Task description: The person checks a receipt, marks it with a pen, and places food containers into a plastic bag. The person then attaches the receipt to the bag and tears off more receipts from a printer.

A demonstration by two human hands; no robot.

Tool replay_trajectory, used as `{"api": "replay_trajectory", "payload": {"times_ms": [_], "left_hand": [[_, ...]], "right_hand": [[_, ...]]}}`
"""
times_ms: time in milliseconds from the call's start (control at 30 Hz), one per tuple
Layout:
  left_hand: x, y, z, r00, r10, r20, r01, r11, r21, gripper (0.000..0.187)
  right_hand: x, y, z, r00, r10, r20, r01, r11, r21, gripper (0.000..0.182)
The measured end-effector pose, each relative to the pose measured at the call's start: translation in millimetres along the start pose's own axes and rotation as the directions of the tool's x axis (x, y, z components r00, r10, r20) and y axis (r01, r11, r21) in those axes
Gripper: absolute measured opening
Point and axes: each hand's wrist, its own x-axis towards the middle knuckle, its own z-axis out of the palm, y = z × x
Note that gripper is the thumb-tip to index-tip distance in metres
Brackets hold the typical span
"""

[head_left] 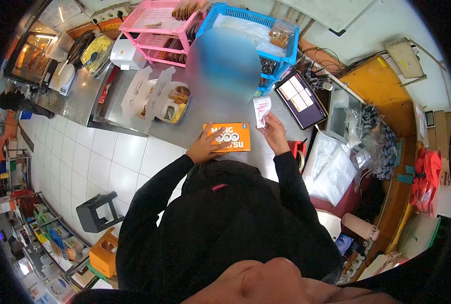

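My left hand [203,147] grips the left end of an orange cardboard box [238,146], its fingers spread over the printed top. The box lies at the near edge of the metal counter [187,127]. Between the fingertips of my right hand [274,134] is a small white paper slip [261,109] with printed lines, held up off the counter. Left of the box stand two open white cartons, the nearer food carton [160,96] showing food inside. A tablet [306,106] with a lit screen stands to the right of the slip.
A pink rack [139,23] and blue basket [220,12] stand at the back. A blurred patch [223,68] covers part of the counter. White plastic bags [332,169] and a red tape dispenser [297,149] are at right. A black stool [99,212] stands on the tiled floor.
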Motion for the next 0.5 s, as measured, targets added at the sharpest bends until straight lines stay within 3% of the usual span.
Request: {"api": "replay_trajectory", "payload": {"times_ms": [67,100,200,500], "left_hand": [[2,0,0,1.0,0.009,-0.003,-0.009,1.0,-0.015,0.055],[2,0,1,1.0,0.013,-0.021,-0.013,1.0,-0.006,0.056],[2,-1,4,1.0,0.023,-0.014,-0.023,1.0,0.008,0.055],[3,0,2,1.0,0.006,0.01,-0.006,0.999,-0.033,0.053]], "right_hand": [[-36,-24,36,0.983,-0.124,0.138,0.115,0.991,0.074,0.027],[-52,-35,50,0.983,-0.129,0.131,0.12,0.99,0.075,0.027],[-77,-46,60,0.931,-0.204,0.304,0.173,0.977,0.126,0.029],[-111,-66,95,0.878,-0.308,0.365,0.276,0.951,0.14,0.029]]}}
